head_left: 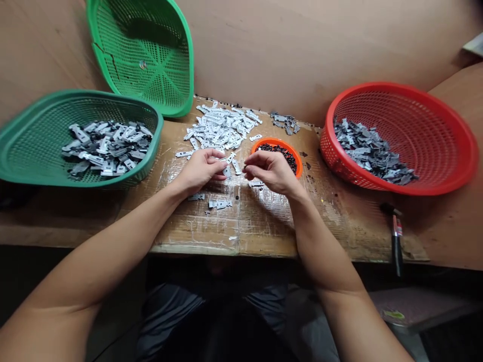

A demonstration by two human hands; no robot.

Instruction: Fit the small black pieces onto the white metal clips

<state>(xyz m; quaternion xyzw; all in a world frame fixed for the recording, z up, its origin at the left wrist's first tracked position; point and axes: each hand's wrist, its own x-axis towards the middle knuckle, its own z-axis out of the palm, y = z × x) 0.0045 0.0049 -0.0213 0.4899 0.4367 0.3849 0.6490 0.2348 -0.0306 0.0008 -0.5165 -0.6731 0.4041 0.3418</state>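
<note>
My left hand point(200, 170) is curled over the worktop, its fingertips pinching a small silver metal clip point(227, 171). Facing it, my right hand point(268, 171) is closed in a pinch on something tiny and dark that I cannot make out. The two hands almost touch above the taped cardboard mat point(245, 221). Just behind them lies a pile of silver clips point(221, 128), and beside my right hand stands a small orange bowl point(298, 161) of black bits. A few loose clips point(219, 203) lie under my left wrist.
A green basket point(22, 151) holding grey and silver parts sits at the left; another green basket point(181, 60) leans on the wall behind. A red basket point(433, 130) of dark grey parts stands right. A hammer point(396, 236) lies near the front right edge.
</note>
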